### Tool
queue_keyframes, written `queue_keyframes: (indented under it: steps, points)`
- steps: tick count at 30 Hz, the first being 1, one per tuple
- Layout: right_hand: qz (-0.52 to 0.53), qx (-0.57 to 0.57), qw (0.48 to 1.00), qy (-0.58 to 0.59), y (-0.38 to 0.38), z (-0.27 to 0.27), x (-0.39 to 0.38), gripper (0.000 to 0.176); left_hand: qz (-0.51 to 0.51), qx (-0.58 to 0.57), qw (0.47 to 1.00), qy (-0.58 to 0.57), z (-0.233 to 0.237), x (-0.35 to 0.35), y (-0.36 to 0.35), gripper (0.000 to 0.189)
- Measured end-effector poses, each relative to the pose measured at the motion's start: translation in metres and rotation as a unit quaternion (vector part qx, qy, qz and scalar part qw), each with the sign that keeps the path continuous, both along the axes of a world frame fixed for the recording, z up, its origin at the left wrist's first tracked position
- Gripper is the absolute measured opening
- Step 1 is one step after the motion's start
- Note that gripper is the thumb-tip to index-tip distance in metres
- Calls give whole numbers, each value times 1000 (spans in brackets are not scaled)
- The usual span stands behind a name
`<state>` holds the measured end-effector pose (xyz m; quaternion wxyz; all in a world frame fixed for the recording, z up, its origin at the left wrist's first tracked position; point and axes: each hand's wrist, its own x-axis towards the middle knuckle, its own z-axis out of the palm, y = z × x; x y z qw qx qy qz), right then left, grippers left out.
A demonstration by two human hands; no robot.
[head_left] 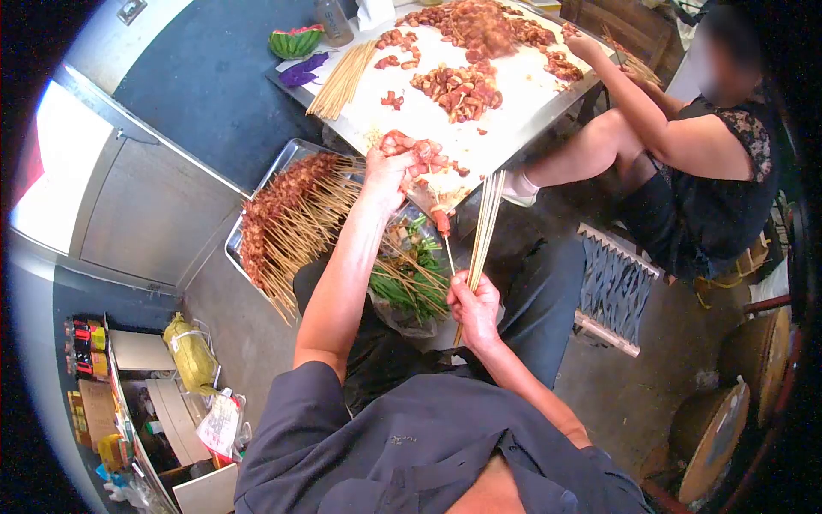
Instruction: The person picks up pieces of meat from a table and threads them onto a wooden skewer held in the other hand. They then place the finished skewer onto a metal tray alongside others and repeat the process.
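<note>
My left hand [394, 161] is curled around several raw meat pieces [423, 156] at the near corner of the table. My right hand [473, 307] grips a bundle of bare wooden skewers [489, 224]. One further skewer [449, 254] stands out from the same hand, with a meat piece [441, 221] threaded near its upper end. Beyond my left hand, a pile of cut meat [458, 89] lies on the white tabletop [377, 116]. Loose bare skewers [344, 79] lie at the table's left side.
A metal tray [233, 248] of loaded meat skewers [295, 214] stands left of my legs. Below my hands is a bag of green vegetables [411, 287] with skewers. Another person [728, 163] sits at right, hands over the table. A strap stool [618, 287] and watermelon [295, 43] are also visible.
</note>
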<state>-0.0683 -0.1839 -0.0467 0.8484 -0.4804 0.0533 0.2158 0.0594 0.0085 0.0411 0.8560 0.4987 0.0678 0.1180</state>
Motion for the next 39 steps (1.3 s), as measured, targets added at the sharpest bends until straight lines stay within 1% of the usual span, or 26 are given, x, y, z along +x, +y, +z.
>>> queue_keyframes:
  steps: [2,5,9,11,15,17,21,24,27,29,32,36,38,39]
  points:
    - [-3,-4,1000,-1,1,0,-1,4,-26,7,999,-37,-5,1,3,16]
    - [-8,-11,1000,-1,2,1,-5,5,-52,9,998,-25,-7,-2,4,16]
    - [-12,-6,1000,1,1,-1,-10,5,-42,15,999,-22,-15,-6,-1,16]
    - [-16,-6,1000,4,0,-1,-13,5,-40,23,999,4,-14,-10,-3,16]
    - [-13,-1,1000,7,-1,-3,-16,6,-50,-7,998,-23,-19,-13,-5,16]
    - [-8,-1,1000,14,-1,-2,-18,6,-44,20,999,3,-19,-14,-5,16]
    - [-6,11,1000,27,-2,-1,-22,6,-41,33,999,0,-16,-23,-9,16]
    - [6,21,999,34,-4,-1,-24,6,-27,22,999,18,-20,-29,-9,16]
    - [13,6,999,45,-5,1,-28,6,-28,17,999,34,-19,-35,-10,15]
    - [16,5,999,48,-5,4,-31,6,-39,11,999,31,-20,-36,-10,15]
    - [23,11,998,54,-6,4,-33,6,-20,-19,999,23,-20,-41,-13,14]
    - [39,14,997,65,-9,9,-36,5,-15,-21,999,24,-24,-51,-12,13]
    - [26,26,998,49,-9,18,-32,5,-82,-40,993,69,-27,-62,-16,13]
    - [10,41,999,35,-8,22,-28,5,-35,-35,995,83,-20,-67,-26,15]
